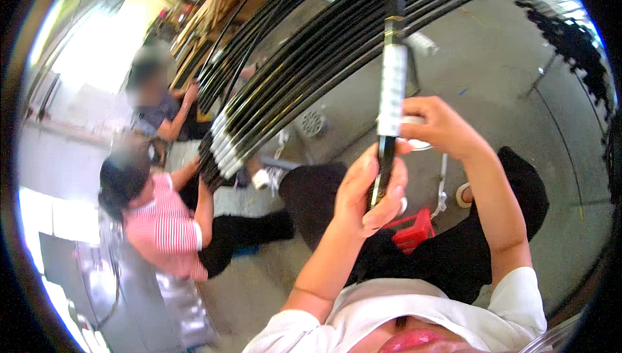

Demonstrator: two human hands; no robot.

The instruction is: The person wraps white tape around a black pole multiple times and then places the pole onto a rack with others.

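Observation:
A long black rod (385,165) stands up in front of me, its far end running out of the top of the view. My left hand (370,188) is wrapped round its lower part. Just above that grip, a white wrapped sleeve (392,87) covers a stretch of the rod. My right hand (444,126) comes in from the right, its fingers pinched against the lower end of the sleeve. Between its thumb and fingers shows a white round piece that looks like a roll of tape (418,134); the fingers partly hide it.
Many similar black rods (324,61) with white-wrapped ends lie in a slanting row ahead. To the left sit a co-worker in a striped shirt (170,223), hands at the rod ends, and another in dark clothes (155,113). A red stool (414,231) stands below my hands.

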